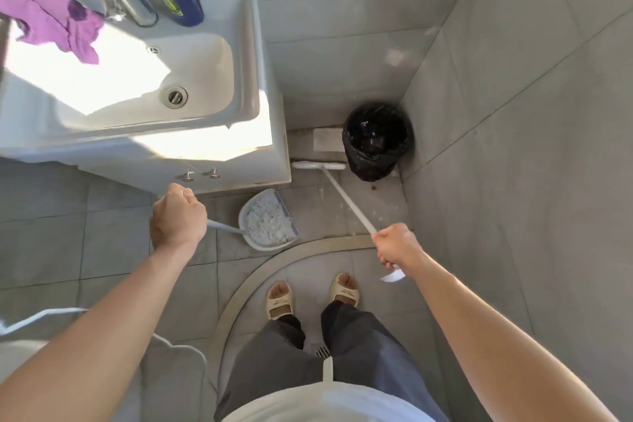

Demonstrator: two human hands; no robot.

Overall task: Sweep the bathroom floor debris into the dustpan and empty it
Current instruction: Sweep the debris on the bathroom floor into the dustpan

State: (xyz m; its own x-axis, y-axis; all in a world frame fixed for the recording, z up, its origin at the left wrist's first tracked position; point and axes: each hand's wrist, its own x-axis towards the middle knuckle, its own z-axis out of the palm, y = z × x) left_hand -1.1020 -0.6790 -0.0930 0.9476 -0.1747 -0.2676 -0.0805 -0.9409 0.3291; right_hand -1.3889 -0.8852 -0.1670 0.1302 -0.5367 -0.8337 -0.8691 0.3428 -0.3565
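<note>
- The dustpan [269, 221] sits on the tiled floor [113, 243] just beside the sink cabinet [239, 171], loaded with white debris [267, 219].
- The left hand [178, 216] clenches round the dustpan's handle.
- The right hand [397, 245] grips the broom [342, 197] handle; its head lies just beside the black-lined bin [376, 140].

The person wears a white top [325, 401], dark grey trousers [359, 346] and cream slide sandals [279, 300], arms bare.
</note>
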